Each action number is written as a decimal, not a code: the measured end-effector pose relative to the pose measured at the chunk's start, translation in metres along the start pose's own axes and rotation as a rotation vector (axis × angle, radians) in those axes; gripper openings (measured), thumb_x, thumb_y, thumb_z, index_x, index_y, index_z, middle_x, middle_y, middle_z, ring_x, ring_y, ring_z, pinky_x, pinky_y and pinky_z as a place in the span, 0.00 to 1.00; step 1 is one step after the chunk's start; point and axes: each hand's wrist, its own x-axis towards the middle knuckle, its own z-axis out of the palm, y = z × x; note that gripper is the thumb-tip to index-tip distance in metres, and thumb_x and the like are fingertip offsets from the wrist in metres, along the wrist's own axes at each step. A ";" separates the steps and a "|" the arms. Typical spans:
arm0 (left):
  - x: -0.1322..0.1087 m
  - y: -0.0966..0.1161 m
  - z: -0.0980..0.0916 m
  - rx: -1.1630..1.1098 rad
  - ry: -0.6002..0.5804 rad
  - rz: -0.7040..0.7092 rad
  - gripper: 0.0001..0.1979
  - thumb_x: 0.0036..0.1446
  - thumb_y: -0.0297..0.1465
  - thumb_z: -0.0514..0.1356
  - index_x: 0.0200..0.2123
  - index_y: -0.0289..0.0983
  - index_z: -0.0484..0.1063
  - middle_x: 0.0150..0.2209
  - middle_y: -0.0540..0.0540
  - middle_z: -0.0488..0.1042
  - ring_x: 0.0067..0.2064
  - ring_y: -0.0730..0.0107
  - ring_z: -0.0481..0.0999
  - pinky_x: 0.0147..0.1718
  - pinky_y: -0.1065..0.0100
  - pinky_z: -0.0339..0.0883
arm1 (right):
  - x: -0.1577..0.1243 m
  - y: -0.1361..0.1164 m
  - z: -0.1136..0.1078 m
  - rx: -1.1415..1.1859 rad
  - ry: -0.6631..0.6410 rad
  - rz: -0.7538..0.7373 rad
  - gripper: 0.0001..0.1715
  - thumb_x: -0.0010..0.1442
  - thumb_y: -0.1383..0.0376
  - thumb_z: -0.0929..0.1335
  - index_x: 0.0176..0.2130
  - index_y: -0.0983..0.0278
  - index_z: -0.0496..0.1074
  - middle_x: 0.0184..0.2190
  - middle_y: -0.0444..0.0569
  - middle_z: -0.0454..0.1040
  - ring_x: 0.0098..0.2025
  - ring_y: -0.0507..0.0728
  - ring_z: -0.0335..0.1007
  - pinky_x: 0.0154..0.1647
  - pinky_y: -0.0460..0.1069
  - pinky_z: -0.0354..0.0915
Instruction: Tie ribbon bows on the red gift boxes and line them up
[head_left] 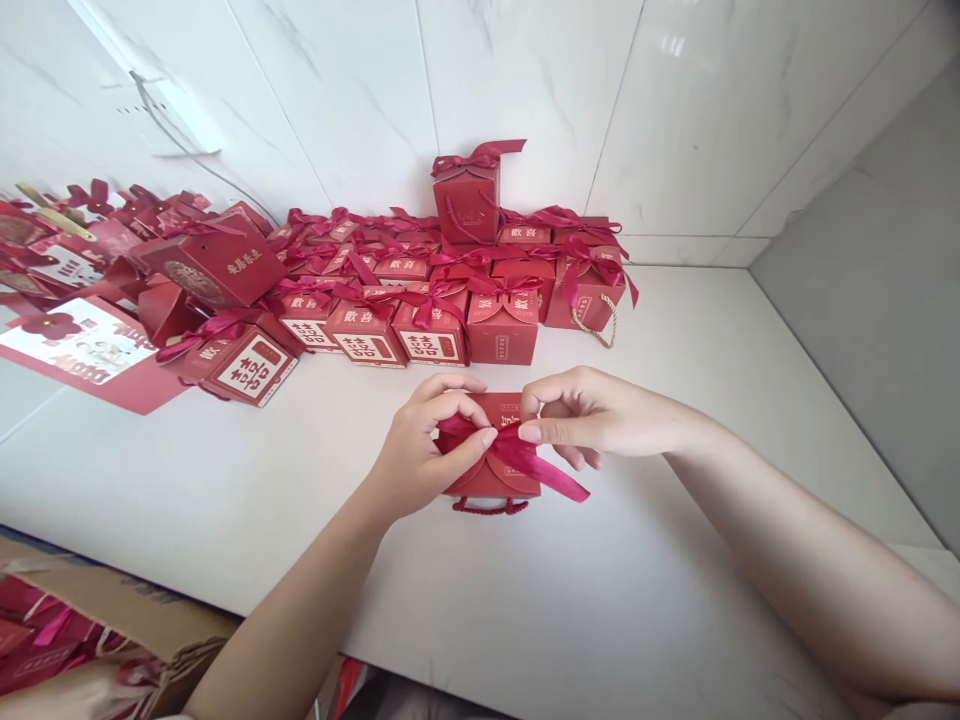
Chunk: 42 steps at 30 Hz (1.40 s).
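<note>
A red gift box (pixel 480 478) lies on the white table in front of me, its rounded top flaps folded over each other and a red rope handle (pixel 491 507) hanging on the near side. A dark pink satin ribbon (pixel 551 470) is looped at the middle of its top, one tail trailing to the lower right. My left hand (pixel 435 450) comes from the left, thumb and forefinger pinching the ribbon at the bow. From the right, my right hand (pixel 585 415) pinches the ribbon beside it, the other fingers curled. Part of the bow is hidden by the fingers.
Rows of ribboned red boxes (pixel 502 340) stand along the marble-patterned wall, with one box (pixel 466 200) stacked on top. More boxes and a white-and-red gift bag (pixel 82 345) pile up at left. A cardboard box (pixel 135 610) holding red packages is at lower left.
</note>
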 end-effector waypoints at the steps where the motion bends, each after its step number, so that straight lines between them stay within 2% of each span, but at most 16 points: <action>1: 0.000 -0.001 0.000 -0.007 -0.009 -0.018 0.05 0.60 0.33 0.61 0.33 0.39 0.74 0.52 0.42 0.70 0.55 0.59 0.71 0.54 0.59 0.68 | 0.000 0.000 0.000 -0.002 -0.003 -0.001 0.19 0.60 0.50 0.71 0.31 0.62 0.67 0.17 0.39 0.70 0.17 0.49 0.64 0.18 0.43 0.64; 8: 0.004 -0.002 -0.002 -0.037 -0.130 -0.098 0.05 0.58 0.32 0.61 0.31 0.38 0.73 0.56 0.43 0.69 0.52 0.59 0.74 0.52 0.58 0.69 | 0.003 0.000 0.006 -0.104 0.101 0.001 0.17 0.61 0.52 0.70 0.31 0.62 0.65 0.19 0.39 0.71 0.16 0.48 0.62 0.14 0.42 0.60; 15: 0.003 0.002 0.001 -0.015 -0.159 -0.100 0.04 0.58 0.31 0.61 0.31 0.39 0.73 0.55 0.43 0.69 0.53 0.59 0.74 0.53 0.59 0.69 | 0.005 0.002 0.009 -0.196 0.138 -0.011 0.14 0.64 0.57 0.67 0.30 0.62 0.66 0.17 0.39 0.70 0.16 0.48 0.64 0.14 0.41 0.61; 17: 0.002 0.000 0.000 -0.036 -0.156 -0.092 0.04 0.59 0.31 0.60 0.32 0.38 0.72 0.55 0.43 0.68 0.52 0.60 0.74 0.50 0.60 0.70 | 0.006 0.003 0.009 -0.165 0.160 -0.006 0.11 0.64 0.57 0.67 0.33 0.62 0.67 0.18 0.39 0.71 0.16 0.48 0.64 0.14 0.41 0.61; 19: 0.000 -0.003 -0.004 -0.087 -0.163 -0.063 0.04 0.61 0.32 0.59 0.37 0.39 0.71 0.57 0.42 0.67 0.52 0.60 0.74 0.49 0.60 0.71 | 0.008 0.005 0.010 -0.118 0.205 -0.012 0.11 0.64 0.56 0.67 0.41 0.61 0.67 0.19 0.39 0.71 0.16 0.49 0.64 0.14 0.42 0.61; 21: -0.001 -0.009 -0.013 -0.144 -0.207 -0.021 0.16 0.61 0.36 0.61 0.51 0.42 0.68 0.62 0.40 0.63 0.58 0.56 0.71 0.52 0.58 0.71 | 0.009 0.007 0.009 -0.081 0.259 -0.034 0.16 0.64 0.56 0.68 0.48 0.59 0.64 0.20 0.38 0.72 0.16 0.49 0.63 0.15 0.43 0.62; 23: -0.003 -0.016 -0.025 -0.146 -0.274 0.023 0.39 0.53 0.42 0.68 0.65 0.46 0.56 0.68 0.38 0.54 0.67 0.49 0.60 0.60 0.53 0.65 | 0.010 0.009 0.008 -0.071 0.300 -0.052 0.17 0.65 0.57 0.67 0.51 0.58 0.62 0.22 0.38 0.74 0.16 0.49 0.64 0.17 0.44 0.63; 25: -0.003 -0.022 -0.036 -0.077 -0.335 0.041 0.60 0.42 0.44 0.75 0.70 0.49 0.42 0.70 0.35 0.48 0.71 0.44 0.49 0.65 0.47 0.56 | 0.011 0.012 0.005 -0.071 0.334 -0.060 0.15 0.66 0.57 0.66 0.51 0.57 0.61 0.24 0.38 0.74 0.17 0.49 0.64 0.20 0.44 0.65; 26: -0.004 -0.024 -0.040 -0.039 -0.356 0.034 0.66 0.38 0.43 0.76 0.71 0.49 0.36 0.71 0.34 0.48 0.72 0.42 0.47 0.65 0.44 0.55 | 0.011 0.013 0.004 -0.068 0.354 -0.065 0.15 0.67 0.57 0.65 0.51 0.57 0.61 0.24 0.38 0.74 0.17 0.49 0.65 0.21 0.45 0.65; 28: -0.004 -0.026 -0.045 -0.005 -0.402 0.007 0.73 0.37 0.40 0.77 0.71 0.50 0.26 0.69 0.31 0.51 0.71 0.42 0.50 0.63 0.44 0.58 | 0.013 0.017 0.002 -0.048 0.396 -0.090 0.15 0.68 0.55 0.64 0.51 0.57 0.62 0.26 0.39 0.73 0.18 0.48 0.65 0.22 0.45 0.65; 31: -0.004 -0.027 -0.045 -0.063 -0.468 -0.011 0.72 0.41 0.37 0.76 0.70 0.50 0.20 0.66 0.31 0.58 0.67 0.48 0.61 0.59 0.49 0.66 | 0.019 0.024 0.002 -0.009 0.474 -0.132 0.19 0.67 0.49 0.64 0.50 0.58 0.63 0.33 0.42 0.73 0.20 0.48 0.66 0.21 0.44 0.61; 34: -0.002 -0.029 -0.043 -0.113 -0.462 -0.008 0.67 0.46 0.35 0.73 0.71 0.50 0.22 0.64 0.34 0.62 0.65 0.51 0.65 0.59 0.52 0.67 | 0.028 0.038 0.007 0.045 0.513 -0.203 0.25 0.66 0.44 0.61 0.51 0.58 0.63 0.45 0.50 0.73 0.30 0.52 0.71 0.23 0.45 0.63; 36: -0.001 -0.033 -0.043 -0.105 -0.403 0.002 0.64 0.48 0.34 0.72 0.71 0.49 0.24 0.66 0.33 0.60 0.67 0.49 0.61 0.61 0.50 0.64 | 0.033 0.051 0.012 0.068 0.510 -0.340 0.30 0.67 0.41 0.58 0.55 0.59 0.62 0.53 0.54 0.70 0.42 0.56 0.72 0.33 0.49 0.70; 37: 0.000 -0.036 -0.043 -0.097 -0.362 0.013 0.63 0.48 0.34 0.72 0.71 0.48 0.25 0.67 0.33 0.58 0.68 0.48 0.59 0.62 0.48 0.62 | 0.036 0.058 0.014 0.060 0.503 -0.426 0.34 0.66 0.40 0.58 0.57 0.59 0.61 0.56 0.56 0.68 0.48 0.59 0.70 0.43 0.53 0.71; 39: 0.002 -0.041 -0.045 -0.084 -0.274 0.024 0.62 0.49 0.33 0.71 0.72 0.48 0.27 0.68 0.33 0.55 0.69 0.47 0.57 0.63 0.47 0.60 | 0.041 0.071 0.018 0.026 0.455 -0.534 0.43 0.62 0.36 0.59 0.64 0.59 0.56 0.62 0.57 0.63 0.61 0.64 0.62 0.59 0.60 0.63; 42: 0.003 -0.043 -0.046 -0.082 -0.208 0.035 0.61 0.49 0.32 0.70 0.72 0.50 0.27 0.68 0.34 0.56 0.68 0.48 0.58 0.64 0.47 0.59 | 0.047 0.085 0.022 -0.086 0.373 -0.521 0.61 0.53 0.39 0.71 0.71 0.55 0.41 0.71 0.56 0.47 0.72 0.67 0.44 0.69 0.64 0.51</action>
